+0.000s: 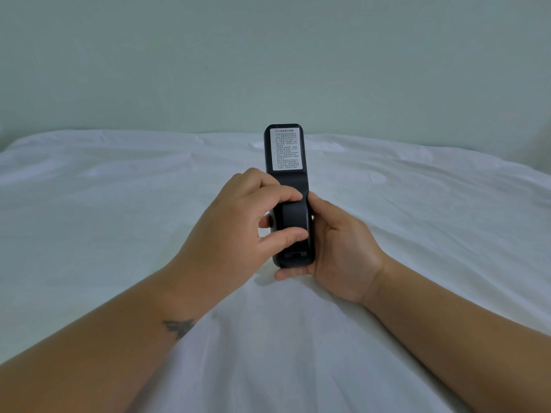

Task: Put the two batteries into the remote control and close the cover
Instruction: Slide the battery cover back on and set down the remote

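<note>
A black remote control [287, 180] is held back side up above the bed, its white printed label facing me at the far end. My right hand [337, 248] cradles its near end from the right and below. My left hand [238, 216] pinches the black battery cover [293, 217] with thumb and forefinger. The cover lies on the compartment, with a narrow gap showing near the remote's bottom edge. No batteries are visible; the cover and fingers hide the compartment.
A white, wrinkled bed sheet [119, 234] spreads under both arms. A pale green wall [268, 55] rises behind the bed's far edge.
</note>
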Tool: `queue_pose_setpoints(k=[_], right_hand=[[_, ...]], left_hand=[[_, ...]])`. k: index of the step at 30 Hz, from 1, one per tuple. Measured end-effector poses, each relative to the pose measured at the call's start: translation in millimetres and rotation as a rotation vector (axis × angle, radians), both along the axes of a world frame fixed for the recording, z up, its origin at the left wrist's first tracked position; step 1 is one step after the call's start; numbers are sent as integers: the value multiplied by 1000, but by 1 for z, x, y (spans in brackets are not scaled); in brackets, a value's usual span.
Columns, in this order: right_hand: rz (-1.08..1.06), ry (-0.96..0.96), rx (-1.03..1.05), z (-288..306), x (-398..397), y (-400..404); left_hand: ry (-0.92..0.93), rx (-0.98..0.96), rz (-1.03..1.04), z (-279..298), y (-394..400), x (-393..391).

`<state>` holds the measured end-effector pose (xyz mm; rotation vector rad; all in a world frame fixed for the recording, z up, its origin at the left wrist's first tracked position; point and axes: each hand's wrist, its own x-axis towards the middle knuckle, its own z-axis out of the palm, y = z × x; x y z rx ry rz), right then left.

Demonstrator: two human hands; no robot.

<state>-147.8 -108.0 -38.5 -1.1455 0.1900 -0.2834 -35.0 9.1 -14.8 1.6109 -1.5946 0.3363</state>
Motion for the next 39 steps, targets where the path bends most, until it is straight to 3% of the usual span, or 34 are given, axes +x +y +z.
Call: queue_pose_setpoints(k=[28, 34, 39], right_hand=[[-22, -35, -15, 1, -4, 0], [-66, -119, -121, 4, -3, 2], [-122, -142, -173, 4, -4, 5]], left_hand=[[-129, -64, 22, -4, 1, -1], [17, -108, -29, -9, 0, 2], [307, -46, -2, -10, -3, 2]])
